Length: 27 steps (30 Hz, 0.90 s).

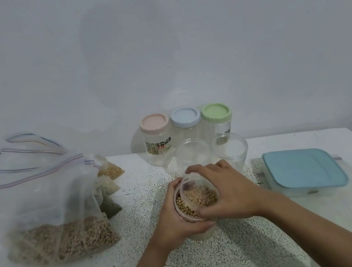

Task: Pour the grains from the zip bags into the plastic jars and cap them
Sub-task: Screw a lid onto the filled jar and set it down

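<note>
Clear plastic jar (188, 210) of beige grains: left hand (175, 223) curled round its wall; right hand (228, 191) pinching clear round lid (199, 190) at its mouth. Large clear zip bag (42, 200), part-filled: left of jar.

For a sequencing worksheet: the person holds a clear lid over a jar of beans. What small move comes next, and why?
Probably seat the lid flat and twist it shut. The left hand grips the jar, which already holds beans, and the right hand holds the lid tilted over its mouth, not yet level.
</note>
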Available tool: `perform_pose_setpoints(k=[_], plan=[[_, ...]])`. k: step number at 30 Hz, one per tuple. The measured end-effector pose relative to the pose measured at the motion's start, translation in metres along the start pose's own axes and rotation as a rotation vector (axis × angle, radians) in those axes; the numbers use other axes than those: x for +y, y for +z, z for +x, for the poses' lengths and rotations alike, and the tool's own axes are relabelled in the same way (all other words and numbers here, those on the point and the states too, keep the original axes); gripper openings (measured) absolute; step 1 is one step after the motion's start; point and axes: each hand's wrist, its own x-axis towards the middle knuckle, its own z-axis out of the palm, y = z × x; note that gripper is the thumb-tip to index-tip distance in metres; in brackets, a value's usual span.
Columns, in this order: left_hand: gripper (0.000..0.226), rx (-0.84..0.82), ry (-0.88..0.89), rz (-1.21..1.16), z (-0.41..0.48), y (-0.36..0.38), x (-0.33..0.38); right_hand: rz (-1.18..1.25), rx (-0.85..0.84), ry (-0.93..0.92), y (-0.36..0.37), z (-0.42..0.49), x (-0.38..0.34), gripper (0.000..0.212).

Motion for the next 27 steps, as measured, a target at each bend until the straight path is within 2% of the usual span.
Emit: perform_pose_setpoints(k=[3, 8, 11, 14, 21, 25, 27], plan=[[0.104, 0.014, -0.021, -0.02, 0.0, 0.001, -0.002, -0.076, -0.122, -0.027, -0.012, 0.011, -0.004, 0.093], [0.101, 0.014, -0.062, -0.028, -0.002, 0.001, -0.01, -0.207, -0.306, -0.148, -0.023, 0.027, -0.023, 0.086], [0.098, 0.014, -0.068, -0.02, -0.002, 0.0, -0.014, -0.284, -0.35, -0.175, -0.023, 0.035, -0.033, 0.084], [0.103, 0.013, -0.055, -0.025, -0.001, 0.001, -0.011, -0.306, -0.329, -0.092, -0.027, 0.039, -0.037, 0.083], [0.099, 0.03, -0.039, -0.035, -0.002, 0.003, -0.01, -0.441, -0.244, 0.073, -0.016, 0.045, -0.045, 0.084], [0.098, 0.03, -0.039, -0.045, -0.001, 0.002, -0.014, -0.542, -0.195, 0.216, -0.01, 0.044, -0.044, 0.107], [0.099, 0.032, -0.05, -0.043, -0.002, 0.002, -0.016, -0.624, -0.139, 0.24, -0.012, 0.042, -0.044, 0.111]])
